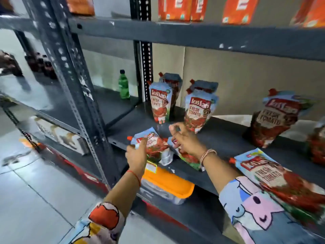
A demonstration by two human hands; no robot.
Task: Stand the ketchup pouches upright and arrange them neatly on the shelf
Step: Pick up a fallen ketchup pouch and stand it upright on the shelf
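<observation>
**Head view: both hands at the fallen pouches on the front edge of the shelf**

Head camera. We take the dark grey shelf (228,138) as our landmark. At its front left corner a ketchup pouch (154,145) lies flat, cap pointing left. Our left hand (137,155) grasps this pouch, fingers curled over its upper face. Just right of it, also at the front edge, a second flat pouch (186,157) lies partly under our right hand (186,140); the fingers are bent over it, but we cannot tell whether they grip it or only touch it.

Toward the back of the shelf, two pouches stand upright: one at the back left (161,104) and one beside it to the right (198,111), each with another pouch behind. Farther right a blurred pouch (274,118) stands tilted. At the shelf's front right, a large pouch (274,176) lies flat, touching our right sleeve (253,205).

Left of the shelf, past the upright post, a green bottle (123,85) stands. Below the shelf sits an orange-lidded container (168,184).
</observation>
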